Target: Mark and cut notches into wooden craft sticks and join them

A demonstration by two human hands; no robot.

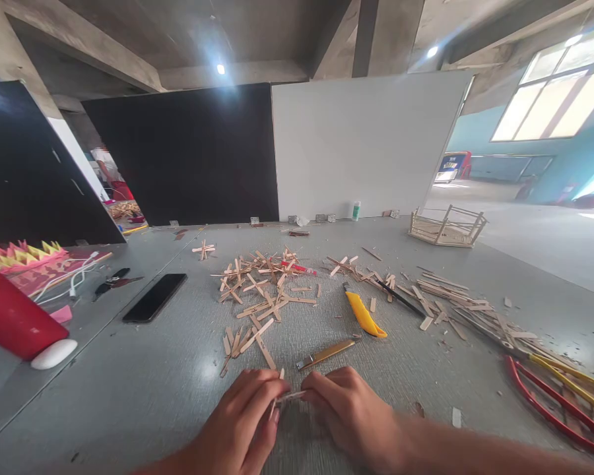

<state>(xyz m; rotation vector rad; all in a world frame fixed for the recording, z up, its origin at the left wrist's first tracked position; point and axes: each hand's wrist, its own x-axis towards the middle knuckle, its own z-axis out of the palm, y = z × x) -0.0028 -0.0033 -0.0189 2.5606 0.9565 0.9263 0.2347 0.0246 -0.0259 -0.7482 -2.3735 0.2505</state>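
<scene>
My left hand [245,412] and my right hand [349,409] meet at the near edge of the grey table [143,382]. Both pinch a small piece made of thin wooden sticks [286,397] between their fingertips. Just beyond the hands lies a metal-bodied utility knife [327,353]. A yellow utility knife [363,314] lies a little further out. A pile of wooden craft sticks [260,290] is spread over the middle of the table.
A black phone [155,297] lies at left, near pliers [113,282], a white cable and a red object [10,320]. More sticks and red and yellow tools [559,389] lie at right. A stick-built frame [446,226] stands far right. Black and white panels back the table.
</scene>
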